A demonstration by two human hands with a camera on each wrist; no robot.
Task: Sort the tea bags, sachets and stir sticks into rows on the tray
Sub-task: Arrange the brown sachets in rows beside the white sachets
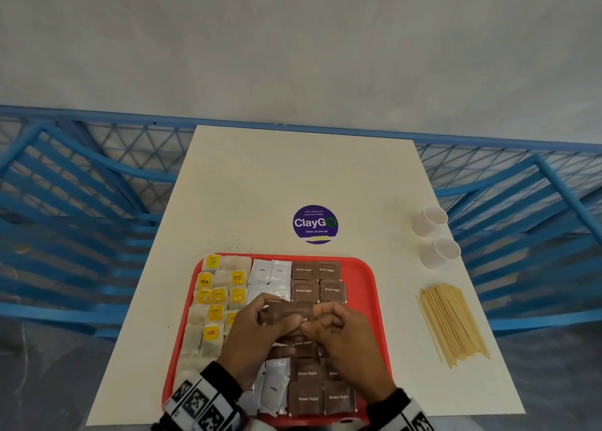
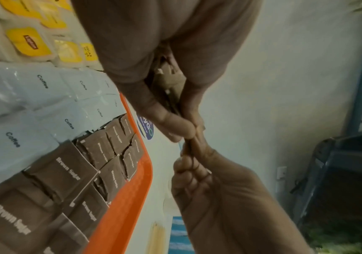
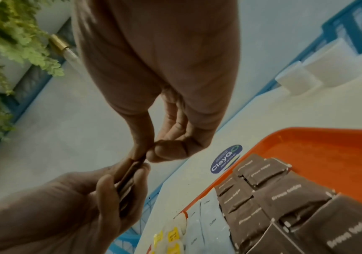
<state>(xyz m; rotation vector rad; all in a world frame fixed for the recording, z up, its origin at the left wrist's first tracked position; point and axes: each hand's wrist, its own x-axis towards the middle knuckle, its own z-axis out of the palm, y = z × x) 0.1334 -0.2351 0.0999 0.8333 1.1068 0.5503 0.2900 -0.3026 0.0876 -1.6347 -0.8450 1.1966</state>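
Note:
A red tray (image 1: 365, 274) holds yellow-tagged tea bags (image 1: 215, 297) on its left. White coffee sachets (image 1: 270, 272) fill the middle and brown sugar sachets (image 1: 316, 280) lie to their right. Above the tray's middle, my left hand (image 1: 260, 326) grips a small stack of brown sugar sachets (image 1: 288, 310). My right hand (image 1: 335, 326) pinches the stack's near end between thumb and forefinger. In the right wrist view the stack (image 3: 130, 178) shows edge-on in the left hand (image 3: 101, 197). Wooden stir sticks (image 1: 452, 323) lie in a loose pile on the table, right of the tray.
Two white paper cups (image 1: 430, 220) (image 1: 439, 253) stand near the table's right edge, beyond the sticks. A purple round sticker (image 1: 315, 223) sits on the white table (image 1: 260, 176) behind the tray. Blue slatted chairs (image 1: 65, 202) flank the table.

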